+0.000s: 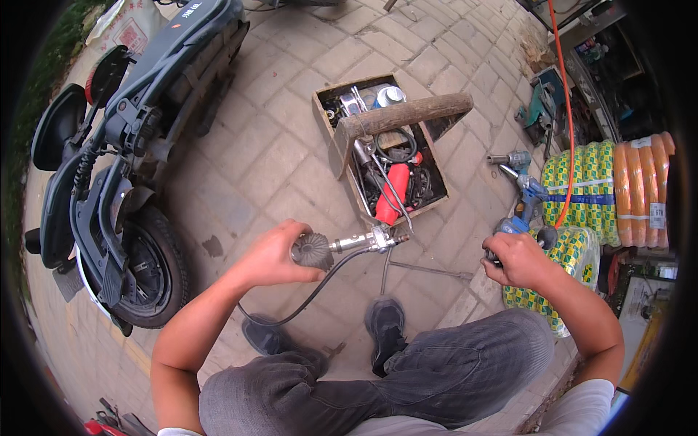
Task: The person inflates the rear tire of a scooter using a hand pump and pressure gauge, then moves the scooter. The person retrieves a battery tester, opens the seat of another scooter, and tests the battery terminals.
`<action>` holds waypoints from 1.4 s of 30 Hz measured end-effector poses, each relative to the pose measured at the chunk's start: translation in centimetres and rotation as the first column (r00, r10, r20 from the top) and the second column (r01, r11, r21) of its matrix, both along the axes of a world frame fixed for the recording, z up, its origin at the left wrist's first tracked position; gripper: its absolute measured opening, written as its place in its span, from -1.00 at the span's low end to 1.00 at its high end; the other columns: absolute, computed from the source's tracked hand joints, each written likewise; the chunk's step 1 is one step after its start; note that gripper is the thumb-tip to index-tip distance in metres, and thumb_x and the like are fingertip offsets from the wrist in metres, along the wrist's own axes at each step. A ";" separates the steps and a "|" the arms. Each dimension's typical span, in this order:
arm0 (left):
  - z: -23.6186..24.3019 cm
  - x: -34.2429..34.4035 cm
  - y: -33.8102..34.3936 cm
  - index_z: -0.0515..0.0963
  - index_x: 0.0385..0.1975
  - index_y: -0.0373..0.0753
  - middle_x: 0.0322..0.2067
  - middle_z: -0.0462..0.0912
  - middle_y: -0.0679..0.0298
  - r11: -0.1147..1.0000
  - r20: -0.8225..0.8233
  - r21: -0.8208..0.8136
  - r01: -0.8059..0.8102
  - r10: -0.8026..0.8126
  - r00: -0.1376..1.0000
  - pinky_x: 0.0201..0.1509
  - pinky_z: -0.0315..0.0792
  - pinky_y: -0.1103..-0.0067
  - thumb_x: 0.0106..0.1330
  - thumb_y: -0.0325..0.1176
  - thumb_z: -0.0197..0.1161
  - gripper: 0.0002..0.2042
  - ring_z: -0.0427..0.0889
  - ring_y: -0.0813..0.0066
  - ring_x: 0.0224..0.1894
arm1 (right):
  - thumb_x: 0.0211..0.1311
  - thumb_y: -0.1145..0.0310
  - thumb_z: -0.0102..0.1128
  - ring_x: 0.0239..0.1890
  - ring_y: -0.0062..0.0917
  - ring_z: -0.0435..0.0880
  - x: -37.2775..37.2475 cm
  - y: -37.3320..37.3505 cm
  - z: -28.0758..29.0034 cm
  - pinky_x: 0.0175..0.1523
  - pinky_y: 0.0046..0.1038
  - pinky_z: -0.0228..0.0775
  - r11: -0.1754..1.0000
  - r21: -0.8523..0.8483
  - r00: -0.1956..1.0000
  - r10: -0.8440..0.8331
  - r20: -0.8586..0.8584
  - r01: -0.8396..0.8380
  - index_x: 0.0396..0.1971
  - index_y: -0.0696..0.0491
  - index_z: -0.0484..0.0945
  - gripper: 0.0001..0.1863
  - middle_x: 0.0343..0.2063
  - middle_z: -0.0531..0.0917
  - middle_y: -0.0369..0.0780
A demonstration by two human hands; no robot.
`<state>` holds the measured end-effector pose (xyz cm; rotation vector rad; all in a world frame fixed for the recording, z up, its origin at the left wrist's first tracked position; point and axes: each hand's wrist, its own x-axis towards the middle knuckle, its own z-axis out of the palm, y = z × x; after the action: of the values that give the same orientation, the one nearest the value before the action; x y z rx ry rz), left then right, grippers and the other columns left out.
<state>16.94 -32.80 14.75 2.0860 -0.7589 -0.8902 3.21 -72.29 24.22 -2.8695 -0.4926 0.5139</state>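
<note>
My left hand (pixel 280 254) grips a grey, ribbed round head (pixel 313 249) joined to a steel cylinder (pixel 349 243) with a fitting at its far end; a black hose (pixel 320 289) curves down from that fitting. My right hand (pixel 520 258) is closed on a small dark object (pixel 492 256), mostly hidden by the fingers, beside blue power tools (pixel 527 196). Beyond my left hand stands a wooden toolbox (pixel 443 185) holding a red cylindrical item (pixel 392 192), cans and metal tools. A bent metal rod (pixel 429 270) lies on the pavement between my hands.
A dark scooter (pixel 116 182) stands at the left. At the right are coiled yellow-green hoses (pixel 578 167), orange hoses (pixel 640 185), a wrapped coil (pixel 552 305), an orange air line (pixel 563 94) and assorted equipment (pixel 542 109). Brick pavement (pixel 262 131) surrounds my feet.
</note>
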 end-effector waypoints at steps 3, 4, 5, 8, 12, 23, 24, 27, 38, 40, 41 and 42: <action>-0.5 -1.0 2.0 0.42 0.08 -0.42 -0.16 0.60 0.06 0.993 -0.075 0.012 -0.114 0.114 0.991 0.02 0.46 0.44 -0.08 -0.06 0.50 -0.24 0.61 0.26 -0.12 | 0.03 0.23 0.37 -0.49 -0.17 0.62 1.9 0.7 -0.6 -0.44 -0.20 0.45 0.992 -0.118 0.999 -0.047 0.012 0.048 -0.28 0.07 0.50 -0.67 -0.44 0.58 -0.14; -0.7 -1.6 2.2 0.42 0.08 -0.42 -0.18 0.60 0.10 0.976 -0.285 -0.058 -0.211 0.186 0.940 0.01 0.46 0.47 -0.04 -0.06 0.49 -0.26 0.60 0.32 -0.14 | 0.04 0.21 0.37 -0.40 -0.17 0.62 3.1 1.6 -1.2 -0.36 -0.21 0.46 0.997 -0.080 0.993 -0.006 0.116 0.015 -0.23 0.07 0.51 -0.64 -0.38 0.57 -0.13; -1.0 -2.3 2.1 0.42 0.09 -0.42 -0.20 0.60 0.15 0.948 -0.483 -0.068 -0.311 0.242 0.842 0.00 0.45 0.49 0.00 -0.07 0.48 -0.29 0.60 0.38 -0.16 | 0.05 0.19 0.37 -0.30 -0.18 0.63 4.5 2.8 -2.0 -0.28 -0.21 0.47 0.991 -0.134 0.995 -0.015 0.101 0.029 -0.19 0.07 0.51 -0.61 -0.31 0.57 -0.13; -1.6 -3.7 0.9 0.43 0.09 -0.38 -0.26 0.60 0.29 0.877 -0.751 -0.067 -0.476 0.270 0.602 -0.11 0.39 0.64 0.15 -0.10 0.42 -0.39 0.55 0.60 -0.22 | 0.07 0.12 0.36 0.14 -0.23 0.42 9.4 5.5 -5.0 0.11 -0.27 0.32 0.999 -0.011 0.879 0.035 0.475 -0.034 0.04 0.08 0.48 -0.44 0.03 0.49 -0.08; -1.6 -4.0 -1.8 0.45 0.09 -0.33 -0.26 0.59 0.35 0.835 -0.843 0.003 -0.550 0.298 0.449 -0.25 0.31 0.70 0.18 -0.03 0.38 -0.41 0.51 0.65 -0.27 | 0.22 -0.07 0.22 0.00 -0.20 0.58 9.8 6.9 -5.2 -0.03 -0.22 0.43 0.928 0.265 0.949 -0.196 -0.247 0.261 0.15 0.16 0.41 -0.32 0.14 0.46 -0.02; -3.3 0.3 -15.2 0.41 0.12 -0.14 -0.01 0.56 0.32 0.531 -0.974 -0.143 -0.835 0.076 0.215 0.15 0.28 0.34 0.34 -0.02 0.24 -0.53 0.47 0.46 0.03 | 0.22 0.31 0.20 -0.02 -0.29 0.65 9.6 3.2 -7.0 0.09 -0.38 0.45 0.483 0.576 0.742 -0.543 -0.393 0.659 0.21 0.27 0.35 -0.41 -0.03 0.64 0.00; -3.5 1.2 -15.7 0.36 0.18 -0.16 0.10 0.49 0.27 0.481 -0.974 -0.202 -0.853 -0.005 0.228 0.30 0.23 0.25 0.34 -0.06 0.24 -0.50 0.41 0.40 0.16 | 0.20 0.26 0.21 -0.03 -0.16 0.65 10.0 1.3 -7.2 0.11 -0.30 0.44 0.754 0.346 0.797 -0.603 0.027 0.558 0.14 0.26 0.43 -0.45 -0.01 0.62 0.05; -4.2 2.7 -14.3 0.02 0.39 -0.30 0.37 0.17 0.17 0.509 -0.901 -0.374 -0.775 -0.003 0.433 0.46 0.00 0.13 0.34 -0.20 0.23 -0.28 0.08 0.21 0.44 | 0.17 0.21 0.22 -0.10 -0.14 0.65 8.9 -1.9 -8.5 0.06 -0.26 0.45 0.852 0.186 0.774 -0.523 0.356 0.490 -0.02 0.24 0.53 -0.53 -0.10 0.63 0.06; -6.2 -3.9 -3.8 0.25 0.28 -0.35 0.21 0.41 0.00 0.563 -0.864 -0.026 -0.826 0.404 0.302 0.21 0.40 0.23 0.39 -0.22 0.15 -0.47 0.45 0.18 0.16 | -0.16 0.32 0.48 0.10 -0.22 0.49 13.6 -0.2 -4.9 0.09 -0.30 0.40 0.984 0.113 0.659 -0.178 0.731 0.140 0.00 0.06 0.51 -0.40 0.04 0.50 -0.07; -6.3 -5.6 -3.0 0.29 0.25 -0.34 0.16 0.46 0.01 0.562 -0.868 0.004 -0.827 0.413 0.277 0.15 0.45 0.26 0.40 -0.23 0.14 -0.50 0.53 0.23 0.06 | -0.13 0.33 0.41 -0.04 -0.19 0.60 19.0 2.0 -3.3 -0.01 -0.25 0.47 0.985 0.000 0.651 0.114 0.750 -0.173 -0.16 0.04 0.56 -0.56 -0.11 0.61 -0.06; -6.4 -6.5 -2.9 0.29 0.25 -0.34 0.15 0.47 0.02 0.579 -0.870 0.004 -0.816 0.404 0.283 0.14 0.46 0.27 0.40 -0.22 0.13 -0.50 0.54 0.24 0.04 | -0.13 0.34 0.38 -0.10 -0.19 0.63 20.4 2.0 -2.4 -0.06 -0.23 0.49 0.994 -0.099 0.827 0.092 0.555 -0.044 -0.21 0.03 0.57 -0.62 -0.19 0.63 -0.07; -6.3 -7.2 -2.7 0.29 0.25 -0.34 0.14 0.48 0.03 0.590 -0.872 0.013 -0.808 0.402 0.279 0.12 0.47 0.28 0.40 -0.22 0.13 -0.51 0.56 0.26 0.01 | -0.12 0.35 0.35 -0.17 -0.18 0.65 22.0 2.2 -2.0 -0.11 -0.21 0.51 0.982 -0.187 0.940 0.048 0.338 0.017 -0.25 0.03 0.58 -0.67 -0.27 0.66 -0.08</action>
<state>9.74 -35.52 8.42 1.1008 0.3986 -0.9309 25.23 -70.05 22.18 -3.1554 -0.5443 0.0601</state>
